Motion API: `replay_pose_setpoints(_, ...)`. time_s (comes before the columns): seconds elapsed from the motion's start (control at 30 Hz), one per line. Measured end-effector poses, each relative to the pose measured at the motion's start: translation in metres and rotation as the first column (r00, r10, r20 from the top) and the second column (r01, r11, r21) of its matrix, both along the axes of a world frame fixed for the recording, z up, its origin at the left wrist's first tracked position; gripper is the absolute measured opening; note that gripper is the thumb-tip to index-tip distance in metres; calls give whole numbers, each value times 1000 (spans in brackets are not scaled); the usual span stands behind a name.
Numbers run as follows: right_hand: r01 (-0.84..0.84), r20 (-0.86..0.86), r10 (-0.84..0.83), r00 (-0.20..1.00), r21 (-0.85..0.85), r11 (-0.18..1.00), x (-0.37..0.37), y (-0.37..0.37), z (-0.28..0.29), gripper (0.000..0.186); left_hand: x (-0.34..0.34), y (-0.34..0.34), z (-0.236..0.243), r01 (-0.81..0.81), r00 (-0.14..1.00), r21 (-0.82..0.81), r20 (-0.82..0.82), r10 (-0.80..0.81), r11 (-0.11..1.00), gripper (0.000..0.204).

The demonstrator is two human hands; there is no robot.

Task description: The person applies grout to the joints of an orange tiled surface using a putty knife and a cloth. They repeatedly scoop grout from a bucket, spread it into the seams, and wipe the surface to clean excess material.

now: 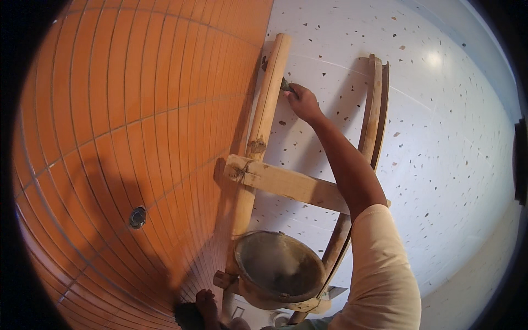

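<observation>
My right hand [301,102] reaches up and away with its fingers closed round a small dark piece [287,86], too small and shaded to name. That piece is at the speckled white wall [440,137], right beside the left pole of a wooden ladder [269,88]. At the lower edge, my left hand [207,303] is curled at the rim of a dark rounded thing [188,316], which is partly cut off. A round bucket [316,275] with a dusty grey inside rests on a lower rung, between the ladder's poles.
A flat wooden rung [286,184] crosses the ladder under my right arm. The ladder's right pole [372,104] curves upward on the far side. Orange tiles in narrow strips [132,154] cover the left, with a round metal fitting [137,218] set in them.
</observation>
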State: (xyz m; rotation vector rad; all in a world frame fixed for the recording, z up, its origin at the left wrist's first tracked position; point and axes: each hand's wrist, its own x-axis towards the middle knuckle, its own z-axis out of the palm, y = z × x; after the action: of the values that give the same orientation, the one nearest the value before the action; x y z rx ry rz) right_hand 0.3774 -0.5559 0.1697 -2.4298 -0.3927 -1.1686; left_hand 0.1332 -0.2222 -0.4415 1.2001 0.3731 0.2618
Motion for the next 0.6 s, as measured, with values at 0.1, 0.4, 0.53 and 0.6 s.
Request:
replay_pose_setpoints(0.1, -109, 104, 96, 990, 126, 986, 28, -14, -6, 37, 6, -3, -19, -11, 999, -81, 39, 14, 997, 30)
replay_pose_setpoints(0.4, -255, -71, 307, 949, 399, 881, 46, 9, -24, 36, 7, 12, -40, 46, 989, -167, 150, -21, 985, 26)
replay_pose_setpoints(0.53, -267, -143, 392, 909, 522, 810, 26, 21, -23, 36, 6, 4, -23, -5, 1000, 66, -1, 5, 998, 25)
replay_pose_setpoints(0.6, -300, -107, 430, 896, 567, 767, 20, 24, -24, 35, 4, 2, -13, -3, 999, 75, -46, 6, 997, 24)
